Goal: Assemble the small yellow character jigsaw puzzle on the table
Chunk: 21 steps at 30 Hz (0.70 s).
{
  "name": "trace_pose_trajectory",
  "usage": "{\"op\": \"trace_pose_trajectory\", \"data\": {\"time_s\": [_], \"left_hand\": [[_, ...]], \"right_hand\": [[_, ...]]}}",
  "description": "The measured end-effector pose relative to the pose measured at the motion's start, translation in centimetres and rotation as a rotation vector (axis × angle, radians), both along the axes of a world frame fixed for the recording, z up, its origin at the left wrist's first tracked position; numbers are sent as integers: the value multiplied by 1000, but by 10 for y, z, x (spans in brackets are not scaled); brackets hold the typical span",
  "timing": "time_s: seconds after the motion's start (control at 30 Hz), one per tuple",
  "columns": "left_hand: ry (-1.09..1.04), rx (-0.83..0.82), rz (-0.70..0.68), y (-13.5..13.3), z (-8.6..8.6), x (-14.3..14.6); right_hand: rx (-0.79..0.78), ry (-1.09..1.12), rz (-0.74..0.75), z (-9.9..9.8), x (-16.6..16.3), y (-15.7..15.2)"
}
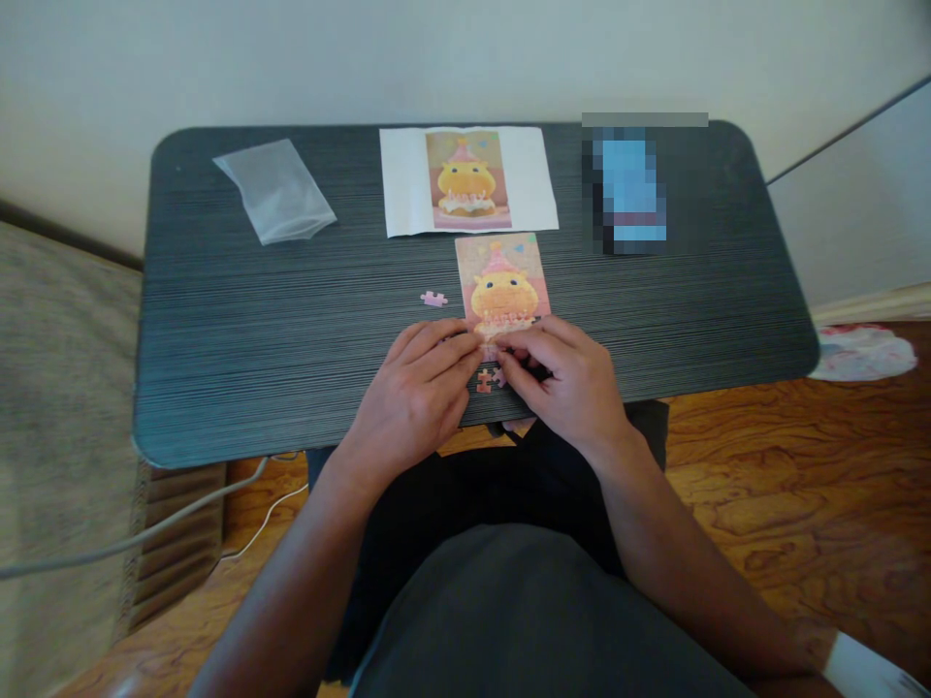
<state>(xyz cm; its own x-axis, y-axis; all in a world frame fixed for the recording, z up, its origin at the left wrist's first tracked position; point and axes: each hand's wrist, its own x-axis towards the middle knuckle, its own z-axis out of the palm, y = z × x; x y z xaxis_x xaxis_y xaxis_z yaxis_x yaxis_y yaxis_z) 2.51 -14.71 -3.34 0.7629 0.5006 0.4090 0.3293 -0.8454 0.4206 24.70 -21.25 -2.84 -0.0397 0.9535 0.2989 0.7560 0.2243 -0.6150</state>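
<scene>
A nearly whole jigsaw puzzle (504,281) lies on the dark table, showing a yellow cartoon animal with a pink party hat above a cake. My left hand (418,393) rests at its lower left edge, fingers stretched out flat and tips touching the puzzle. At the lower edge, my right hand (567,373) pinches a puzzle piece between thumb and forefinger; the fingers mostly cover it. Two loose pieces lie just below, an orange-pink piece (484,381) and a pinkish piece (498,376) partly behind my right thumb. Left of the puzzle is another pink piece (434,299).
Behind the puzzle lies a white sheet (403,184) printed with the same picture. A clear plastic bag (280,194) is at the back left, a blurred-out blue object (629,189) at the back right. The table's (240,359) front edge runs under my wrists.
</scene>
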Motion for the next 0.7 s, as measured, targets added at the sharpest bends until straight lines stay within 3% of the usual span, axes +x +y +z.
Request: {"op": "trace_pose_trajectory", "data": {"time_s": [0.7], "left_hand": [[2,41,-6,1,0,0]], "right_hand": [[76,-34,9,-9,0,0]]}}
